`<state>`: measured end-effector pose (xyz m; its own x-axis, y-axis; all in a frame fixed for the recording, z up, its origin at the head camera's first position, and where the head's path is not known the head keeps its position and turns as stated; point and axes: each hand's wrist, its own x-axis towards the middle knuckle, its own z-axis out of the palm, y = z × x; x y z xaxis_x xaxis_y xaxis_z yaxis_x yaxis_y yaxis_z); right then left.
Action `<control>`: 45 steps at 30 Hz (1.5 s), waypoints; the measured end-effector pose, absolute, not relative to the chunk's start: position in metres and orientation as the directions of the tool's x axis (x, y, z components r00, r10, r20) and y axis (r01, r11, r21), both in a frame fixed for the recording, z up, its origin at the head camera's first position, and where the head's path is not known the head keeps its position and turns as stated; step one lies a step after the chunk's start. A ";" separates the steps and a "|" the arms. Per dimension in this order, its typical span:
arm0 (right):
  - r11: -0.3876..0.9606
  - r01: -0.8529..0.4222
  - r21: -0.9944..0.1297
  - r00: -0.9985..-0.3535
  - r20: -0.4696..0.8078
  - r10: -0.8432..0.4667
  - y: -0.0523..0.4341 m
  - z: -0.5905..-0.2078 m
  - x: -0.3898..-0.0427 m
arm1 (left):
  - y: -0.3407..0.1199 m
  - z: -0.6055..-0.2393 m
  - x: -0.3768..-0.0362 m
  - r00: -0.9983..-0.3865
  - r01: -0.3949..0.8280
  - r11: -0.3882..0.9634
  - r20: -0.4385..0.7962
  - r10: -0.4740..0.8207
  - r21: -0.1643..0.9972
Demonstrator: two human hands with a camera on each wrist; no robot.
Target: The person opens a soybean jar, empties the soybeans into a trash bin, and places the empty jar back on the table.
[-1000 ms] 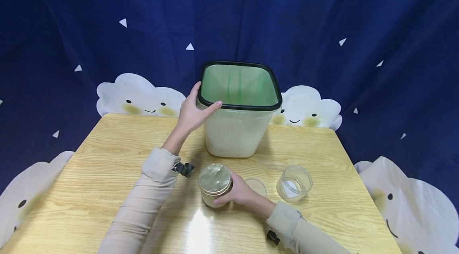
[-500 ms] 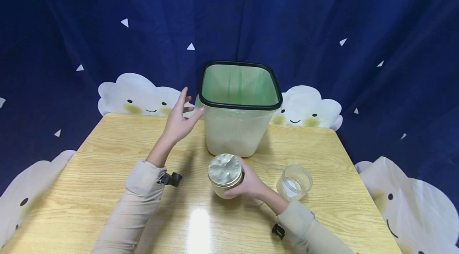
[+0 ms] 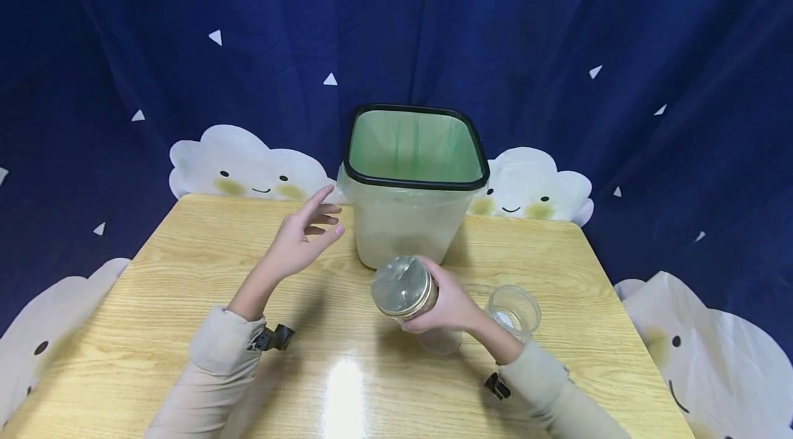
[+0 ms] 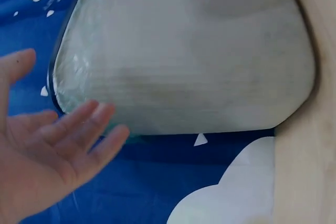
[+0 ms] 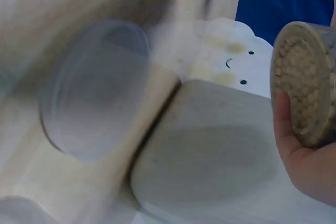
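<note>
Grips a jar [image 3: 401, 285] in the right hand [image 3: 451, 303] with fingers and thumb curled round its side, raised above the wooden table [image 3: 155, 329] on the near side of a pale, black-rimmed bin [image 3: 411, 226]. Tips the jar's axis off upright, with the silvery, foil-like top toward the left and the base toward the right. Reveals pale pellets behind the see-through base in the right wrist view. Holds the left hand [image 3: 294, 239] with fingers loosely spread and nothing in its grasp, left of the jar and a little farther away, near the bin's left side but apparently not touching it. Seems to turn on the gap between jar and left hand: places the jar firmly with the right hand, near and right of the free one, with the top leaning toward that free side. Includes a clear disc [image 3: 441, 343] flat on the table below the right hand, and a clear cup [image 3: 517, 309] to the right of the jar, just beyond the right wrist.
</note>
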<state>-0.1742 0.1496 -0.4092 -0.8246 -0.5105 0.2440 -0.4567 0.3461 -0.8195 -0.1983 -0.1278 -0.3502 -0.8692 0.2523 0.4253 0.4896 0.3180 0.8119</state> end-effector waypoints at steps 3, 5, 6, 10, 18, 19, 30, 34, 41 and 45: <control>0.388 -0.507 -0.770 -0.810 0.272 -0.519 0.152 -0.403 -0.175 | -0.122 -0.359 -0.192 -0.821 0.547 0.273 0.443 0.361 0.791; 0.421 -0.528 -0.738 -0.807 0.280 -0.521 0.152 -0.399 -0.174 | -0.117 -0.365 -0.188 -0.784 0.579 0.252 0.444 0.434 0.776; 0.435 -0.536 -0.724 -0.804 0.282 -0.523 0.152 -0.398 -0.174 | -0.114 -0.368 -0.187 -0.767 0.592 0.245 0.443 0.465 0.768; 0.492 -0.560 -0.667 -0.801 0.282 -0.529 0.153 -0.395 -0.173 | -0.104 -0.376 -0.180 -0.723 0.632 0.276 0.424 0.545 0.724; 0.540 -0.597 -0.593 -0.780 0.273 -0.563 0.154 -0.394 -0.172 | -0.086 -0.389 -0.170 -0.661 0.714 0.348 0.420 0.622 0.608; 0.541 -0.600 -0.589 -0.778 0.271 -0.567 0.154 -0.394 -0.171 | -0.084 -0.390 -0.170 -0.647 0.729 0.348 0.428 0.631 0.589; 0.510 -0.667 -0.543 -0.721 0.297 -0.627 0.151 -0.399 -0.174 | -0.075 -0.392 -0.166 -0.615 0.779 0.426 0.428 0.662 0.460; 0.521 -0.673 -0.525 -0.718 0.296 -0.630 0.149 -0.400 -0.172 | -0.073 -0.392 -0.167 -0.584 0.810 0.433 0.469 0.663 0.396; 0.533 -0.645 -0.547 -0.739 0.271 -0.616 0.145 -0.400 -0.167 | -0.073 -0.393 -0.171 -0.545 0.838 0.421 0.548 0.635 0.346; 0.536 -0.633 -0.559 -0.749 0.270 -0.605 0.144 -0.402 -0.166 | -0.074 -0.393 -0.171 -0.555 0.832 0.432 0.545 0.629 0.348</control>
<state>-0.1660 0.1437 -0.4016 -0.7495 -0.6047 0.2695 -0.6332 0.5359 -0.5585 -0.1707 -0.0744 -0.3930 -0.5546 0.6287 0.5451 0.8319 0.4324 0.3477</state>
